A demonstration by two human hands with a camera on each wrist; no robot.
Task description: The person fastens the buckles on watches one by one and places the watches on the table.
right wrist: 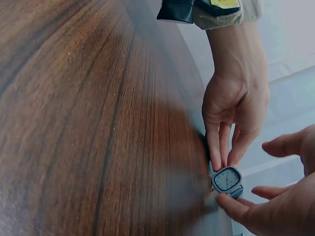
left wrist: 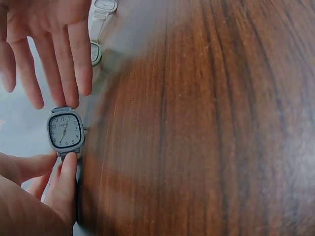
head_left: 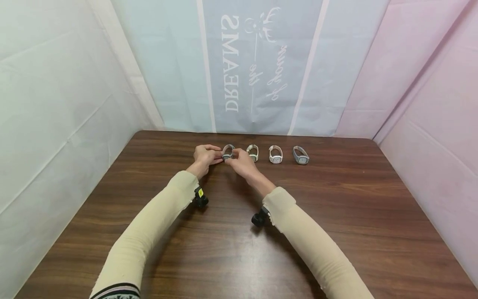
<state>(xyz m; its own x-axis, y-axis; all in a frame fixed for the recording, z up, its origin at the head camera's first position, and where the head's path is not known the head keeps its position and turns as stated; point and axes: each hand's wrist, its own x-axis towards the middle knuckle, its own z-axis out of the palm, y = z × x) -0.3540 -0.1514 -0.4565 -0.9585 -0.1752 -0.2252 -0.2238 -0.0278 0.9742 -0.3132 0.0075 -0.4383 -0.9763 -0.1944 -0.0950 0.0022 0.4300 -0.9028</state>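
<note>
A grey-blue wristwatch [head_left: 226,157] with a rounded-square white dial stands at the left end of a row near the table's back edge, its strap looped. My left hand [head_left: 205,157] pinches its strap beside the case between thumb and fingers, as the left wrist view shows. From the other side, my right hand [head_left: 242,163] touches the watch with extended fingertips, its thumb held apart. Right behind that hand is a white watch with a green-rimmed dial [head_left: 252,158], partly covered in the head view.
Further right in the row stand a white watch [head_left: 276,159] and another grey-blue watch [head_left: 302,159]. The brown wooden table [head_left: 231,249] meets a pale blue printed cloth [head_left: 257,112] at the back. Light cloth walls flank both sides.
</note>
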